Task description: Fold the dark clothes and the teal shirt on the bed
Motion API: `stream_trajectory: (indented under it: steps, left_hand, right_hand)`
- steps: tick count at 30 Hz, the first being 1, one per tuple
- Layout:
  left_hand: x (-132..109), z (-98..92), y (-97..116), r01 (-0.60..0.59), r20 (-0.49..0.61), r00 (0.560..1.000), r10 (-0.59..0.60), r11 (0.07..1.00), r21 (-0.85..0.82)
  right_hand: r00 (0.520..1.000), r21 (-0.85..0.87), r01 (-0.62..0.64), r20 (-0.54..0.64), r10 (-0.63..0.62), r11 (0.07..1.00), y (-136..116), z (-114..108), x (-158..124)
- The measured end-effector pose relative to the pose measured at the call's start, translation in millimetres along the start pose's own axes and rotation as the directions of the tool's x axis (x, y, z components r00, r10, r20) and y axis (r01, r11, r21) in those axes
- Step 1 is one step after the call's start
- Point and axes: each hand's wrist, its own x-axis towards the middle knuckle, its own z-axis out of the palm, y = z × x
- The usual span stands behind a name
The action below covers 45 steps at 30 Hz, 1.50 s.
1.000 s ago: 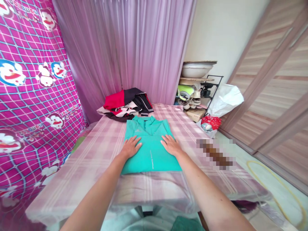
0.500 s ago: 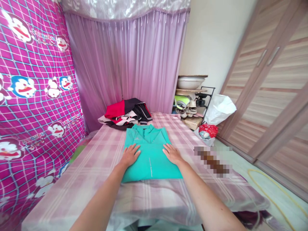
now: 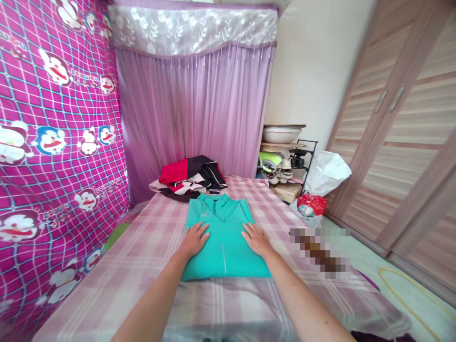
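Note:
A teal collared shirt point(image 3: 223, 247) lies folded into a neat rectangle on a plaid bedsheet point(image 3: 135, 266), its collar pointing away from me. My left hand point(image 3: 194, 239) rests flat on the shirt's left edge with the fingers spread. On the right edge, my right hand point(image 3: 257, 239) lies palm down, fingers also apart. Neither hand grips the fabric. Behind the collar sits a loose heap of red, black and white clothes point(image 3: 188, 176).
A pink cartoon-print cloth point(image 3: 60, 166) hangs at the left, and a purple curtain point(image 3: 192, 109) at the back. To the right stand a rack with shoes point(image 3: 285, 171), a white bag point(image 3: 326, 173) and a wooden wardrobe point(image 3: 392, 156). A pixelated object point(image 3: 318, 251) lies on the bed's right side.
The view has tilted up slightly, so everything appears lower in the picture. Both hands stay flat on the shirt's edges, and the shirt keeps its folded shape.

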Motion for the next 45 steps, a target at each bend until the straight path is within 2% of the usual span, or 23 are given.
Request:
stream_trajectory:
  steps: [10,16,21,25,28,31,36,39,43,45]
  left_hand:
    - [-5,-6.8,5,0.007,0.013,1.000,-0.007,1.000,0.012]
    - [2,-4.5,-1,-0.030,-0.001,1.000,0.030,0.999,-0.037]
    - [6,-12.5,-26,-0.123,-0.005,0.992,0.123,0.985,-0.119]
    - [-10,-22.7,-59,-0.132,-0.030,0.991,0.129,0.972,-0.196]
    - [-26,-29.9,-79,-0.124,-0.032,0.992,0.120,0.972,-0.198]
    - [-32,-37.2,-89,-0.192,-0.007,0.981,0.193,0.968,-0.165]
    - [-21,-49.8,-91,-0.301,0.033,0.951,0.306,0.948,-0.105]
    - [-22,-58.3,-87,-0.316,0.007,0.948,0.319,0.944,-0.097]
    - [-42,-68.9,-71,-0.340,-0.072,0.940,0.333,0.929,-0.145]
    - [-55,-72.7,-61,-0.355,-0.072,0.935,0.348,0.917,-0.182]
  right_hand:
    - [1.000,0.001,-0.018,0.014,0.018,1.000,0,0,1]
    - [1.000,0.079,0.006,0.003,-0.006,0.997,9,4,7]
    - [0.984,0.237,0.177,-0.078,-0.163,0.955,47,7,8]
    - [0.948,0.290,0.307,-0.178,-0.264,0.906,82,9,4]
    - [0.930,0.272,0.363,-0.170,-0.327,0.891,95,5,1]
    - [0.911,0.226,0.412,-0.134,-0.391,0.883,98,-5,-1]
    - [0.868,0.128,0.497,-0.091,-0.489,0.858,101,-18,-10]
    - [0.874,0.089,0.483,-0.107,-0.474,0.871,104,-25,-19]
    - [0.876,0.121,0.474,-0.167,-0.453,0.872,101,-34,-32]
    - [0.864,0.177,0.500,-0.172,-0.473,0.848,95,-35,-38]
